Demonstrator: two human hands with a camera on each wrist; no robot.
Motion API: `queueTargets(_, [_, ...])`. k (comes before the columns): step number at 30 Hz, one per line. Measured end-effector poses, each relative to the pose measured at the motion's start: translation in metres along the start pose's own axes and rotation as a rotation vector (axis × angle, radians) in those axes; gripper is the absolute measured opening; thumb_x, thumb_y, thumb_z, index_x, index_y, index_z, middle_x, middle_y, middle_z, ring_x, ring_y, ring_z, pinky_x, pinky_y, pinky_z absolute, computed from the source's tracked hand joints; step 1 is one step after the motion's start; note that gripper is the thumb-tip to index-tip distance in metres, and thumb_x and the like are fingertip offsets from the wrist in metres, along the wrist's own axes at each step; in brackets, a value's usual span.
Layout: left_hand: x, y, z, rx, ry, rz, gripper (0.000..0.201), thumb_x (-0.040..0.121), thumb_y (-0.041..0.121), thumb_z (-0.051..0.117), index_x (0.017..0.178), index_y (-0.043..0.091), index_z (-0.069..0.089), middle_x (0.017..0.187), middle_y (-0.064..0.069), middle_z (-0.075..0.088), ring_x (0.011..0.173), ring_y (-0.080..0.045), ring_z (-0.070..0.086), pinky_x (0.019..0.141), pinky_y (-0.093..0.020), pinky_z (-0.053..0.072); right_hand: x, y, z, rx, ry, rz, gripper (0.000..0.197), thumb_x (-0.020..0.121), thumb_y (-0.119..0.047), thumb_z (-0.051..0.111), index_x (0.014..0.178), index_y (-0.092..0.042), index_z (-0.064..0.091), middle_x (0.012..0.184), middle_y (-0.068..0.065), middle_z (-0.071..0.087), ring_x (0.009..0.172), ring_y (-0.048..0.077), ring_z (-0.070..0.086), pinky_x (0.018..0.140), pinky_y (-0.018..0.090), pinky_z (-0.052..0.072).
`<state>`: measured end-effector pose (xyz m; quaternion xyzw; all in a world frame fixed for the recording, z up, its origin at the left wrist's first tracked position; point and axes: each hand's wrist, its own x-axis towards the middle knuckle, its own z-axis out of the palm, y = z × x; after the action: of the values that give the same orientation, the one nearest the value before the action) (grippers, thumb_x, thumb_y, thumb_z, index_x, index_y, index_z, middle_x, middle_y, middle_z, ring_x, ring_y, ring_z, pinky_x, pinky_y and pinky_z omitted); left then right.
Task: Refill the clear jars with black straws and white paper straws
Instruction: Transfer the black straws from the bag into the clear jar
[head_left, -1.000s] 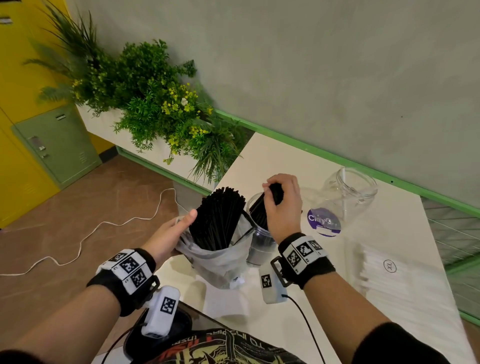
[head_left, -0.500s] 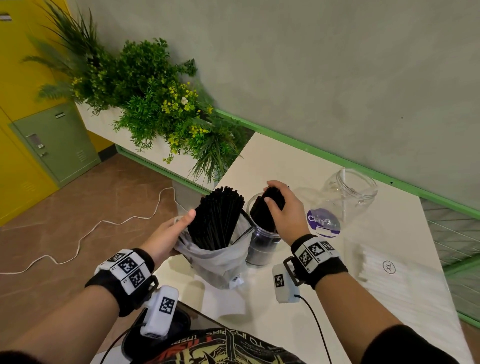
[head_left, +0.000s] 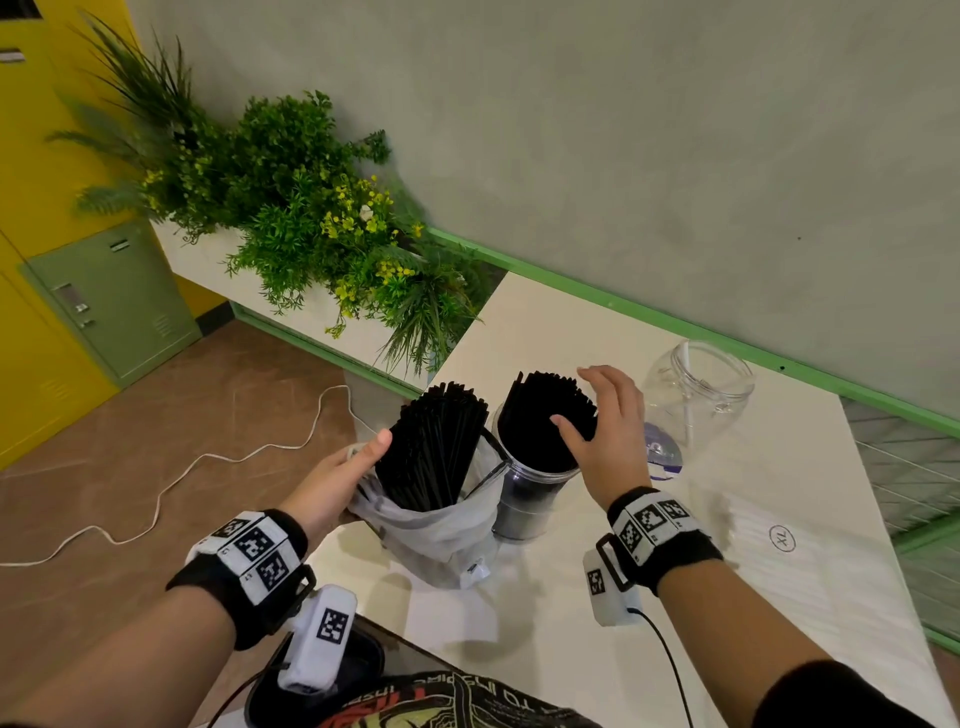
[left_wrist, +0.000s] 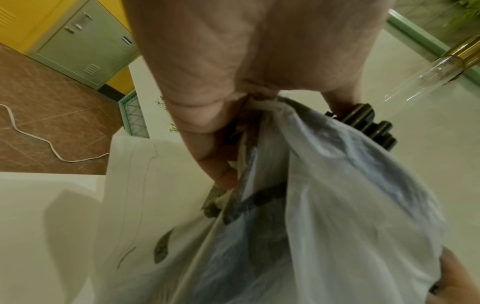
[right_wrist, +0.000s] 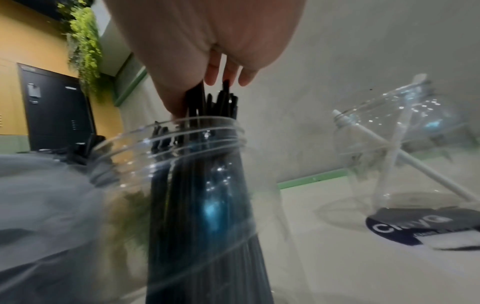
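From the head view, the right hand (head_left: 608, 431) hovers with fingers spread, thumb touching the bundle of black plastic straws (head_left: 548, 415) standing in the clear plastic jar (head_left: 524, 499). At nine o'clock of it, the left hand (head_left: 332, 480) pinches the translucent plastic bag (head_left: 436, 535).

The left wrist view shows fingers (left_wrist: 207, 144) curled on bag film (left_wrist: 337, 205); contents are mostly hidden.

In the blurred right wrist view, fingertips (right_wrist: 213, 74) sit at twelve o'clock above straw tips (right_wrist: 223, 98).

A: straws (head_left: 434, 447) in the bag (head_left: 441, 535) were solid black, bag was milky see-through white.

B: yep, and the jar (head_left: 524, 499) was clear, packed with black ones too (head_left: 550, 415). Wristbands (head_left: 662, 538) were black with black-and-white checker tags.

A: table (head_left: 571, 332) was cream, wall trim (head_left: 675, 322) green, lockers (head_left: 31, 156) yellow.
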<state>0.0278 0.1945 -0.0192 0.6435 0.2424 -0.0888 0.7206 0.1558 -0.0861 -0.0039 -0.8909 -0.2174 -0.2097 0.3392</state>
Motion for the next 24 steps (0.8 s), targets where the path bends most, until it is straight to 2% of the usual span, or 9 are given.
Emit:
queueTargets(2, [-0.001, 0.001, -0.001, 0.014, -0.002, 0.004, 0.104, 0.037, 0.089, 0.067, 0.123, 0.030, 0.060, 0.116, -0.019, 0.067, 0.107, -0.030, 0.066, 0.098, -0.047, 0.048, 0.000, 0.006, -0.001, 0.024, -0.035, 0.055, 0.048, 0.092, -0.022, 0.063, 0.136, -0.014, 0.046, 0.139, 0.006, 0.042, 0.129, 0.019, 0.034, 0.108, 0.025, 0.024])
queueTargets(4, [-0.003, 0.003, 0.000, 0.029, -0.008, 0.003, 0.106, 0.036, 0.090, 0.066, 0.123, 0.030, 0.059, 0.115, -0.016, 0.068, 0.106, -0.028, 0.066, 0.095, -0.044, 0.049, 0.001, 0.011, 0.000, 0.032, -0.174, 0.060, 0.043, 0.099, -0.027, 0.048, 0.140, -0.015, 0.043, 0.143, 0.006, 0.041, 0.133, 0.021, 0.034, 0.109, 0.021, 0.019])
queueTargets(7, [-0.005, 0.006, 0.002, 0.042, -0.008, 0.002, 0.098, 0.035, 0.091, 0.065, 0.114, 0.033, 0.062, 0.111, -0.009, 0.071, 0.107, -0.025, 0.065, 0.097, -0.044, 0.047, 0.002, 0.013, 0.003, 0.024, -0.342, 0.066, 0.047, 0.103, -0.033, 0.033, 0.147, -0.016, 0.034, 0.153, 0.003, 0.031, 0.140, 0.020, 0.027, 0.114, 0.021, 0.014])
queueTargets(11, [-0.003, 0.004, -0.001, 0.061, -0.012, 0.007, 0.093, 0.049, 0.090, 0.061, 0.120, 0.031, 0.062, 0.117, -0.001, 0.069, 0.113, -0.022, 0.062, 0.106, -0.052, 0.040, 0.012, 0.000, 0.004, 0.041, -0.329, 0.050, 0.065, 0.096, -0.053, 0.032, 0.152, -0.022, 0.019, 0.160, -0.005, 0.013, 0.145, 0.011, 0.012, 0.117, 0.026, 0.012])
queueTargets(15, [-0.001, 0.002, -0.002, 0.062, -0.018, 0.002, 0.094, 0.052, 0.090, 0.061, 0.125, 0.031, 0.059, 0.128, 0.002, 0.063, 0.121, -0.022, 0.057, 0.109, -0.054, 0.036, 0.029, -0.023, 0.016, -0.019, -0.379, 0.032, 0.079, 0.087, -0.066, 0.046, 0.151, -0.032, 0.014, 0.160, -0.004, 0.009, 0.145, 0.020, 0.015, 0.118, 0.039, 0.020])
queueTargets(17, [-0.002, 0.003, 0.000, 0.069, -0.018, 0.003, 0.094, 0.052, 0.090, 0.060, 0.125, 0.031, 0.059, 0.128, 0.000, 0.063, 0.120, -0.023, 0.057, 0.109, -0.054, 0.036, 0.037, -0.033, 0.026, -0.107, -0.400, 0.064, 0.077, 0.084, -0.069, 0.047, 0.149, -0.035, 0.022, 0.157, -0.002, 0.018, 0.140, 0.024, 0.023, 0.113, 0.044, 0.029])
queueTargets(18, [-0.003, 0.004, 0.001, 0.074, -0.016, 0.007, 0.093, 0.051, 0.091, 0.059, 0.123, 0.032, 0.059, 0.125, -0.001, 0.065, 0.117, -0.022, 0.059, 0.108, -0.054, 0.037, 0.039, -0.036, 0.031, -0.170, -0.413, 0.078, 0.072, 0.085, -0.069, 0.047, 0.146, -0.034, 0.030, 0.153, -0.001, 0.028, 0.136, 0.026, 0.030, 0.109, 0.045, 0.035])
queueTargets(21, [-0.007, 0.008, 0.003, 0.068, -0.012, 0.013, 0.093, 0.041, 0.092, 0.060, 0.114, 0.034, 0.061, 0.115, -0.002, 0.069, 0.108, -0.022, 0.064, 0.103, -0.051, 0.042, 0.039, -0.037, 0.040, -0.259, -0.361, 0.070, 0.045, 0.092, -0.060, 0.044, 0.121, -0.029, 0.058, 0.122, -0.002, 0.055, 0.114, 0.028, 0.046, 0.092, 0.043, 0.044])
queueTargets(24, [-0.010, 0.010, 0.005, 0.065, -0.015, 0.027, 0.095, 0.032, 0.094, 0.061, 0.108, 0.036, 0.061, 0.113, 0.006, 0.067, 0.107, -0.017, 0.062, 0.097, -0.044, 0.046, 0.034, -0.030, 0.041, -0.240, -0.243, 0.014, 0.033, 0.094, -0.050, 0.049, 0.099, -0.023, 0.067, 0.101, -0.002, 0.061, 0.098, 0.028, 0.050, 0.080, 0.041, 0.045])
